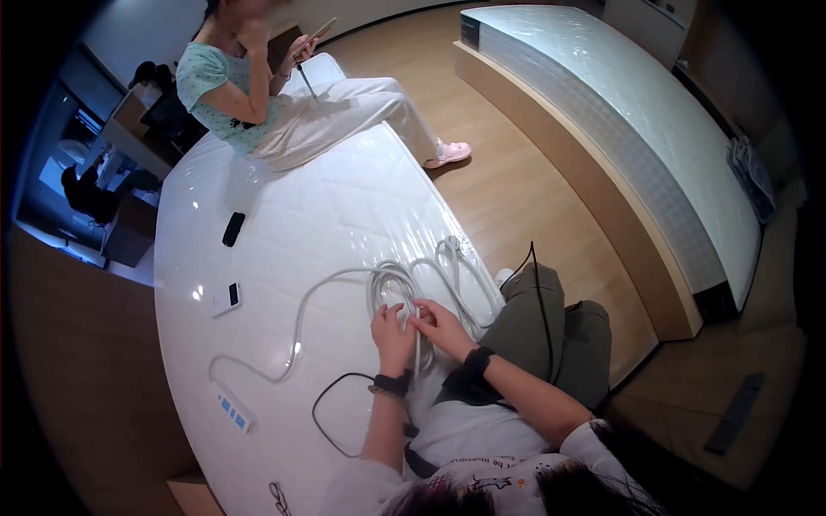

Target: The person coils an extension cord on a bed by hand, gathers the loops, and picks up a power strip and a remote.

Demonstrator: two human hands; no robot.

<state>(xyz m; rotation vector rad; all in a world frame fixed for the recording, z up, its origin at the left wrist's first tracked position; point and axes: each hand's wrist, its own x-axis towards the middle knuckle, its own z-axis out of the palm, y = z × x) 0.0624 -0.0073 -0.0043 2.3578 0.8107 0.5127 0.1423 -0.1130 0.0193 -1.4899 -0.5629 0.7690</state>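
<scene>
A white power strip (232, 409) lies on the plastic-wrapped mattress to my left. Its pale extension cord (297, 335) curves across the mattress to a bundle of coiled loops (392, 273) in front of me. My left hand (393, 334) is curled on the near left side of these loops. Close beside it, almost touching, my right hand (440, 329) pinches the cord between thumb and fingers. More loose loops (456, 258) spread right of the bundle, toward the mattress edge. Part of the cord is hidden under my hands.
On the mattress (292, 206) lie a black case (232, 229), a white device with a dark screen (228, 298) and a thin black cable (317, 404). A person (232, 95) sits at its far end holding a phone (325, 28). Another wrapped mattress (602, 95) stands across the floor.
</scene>
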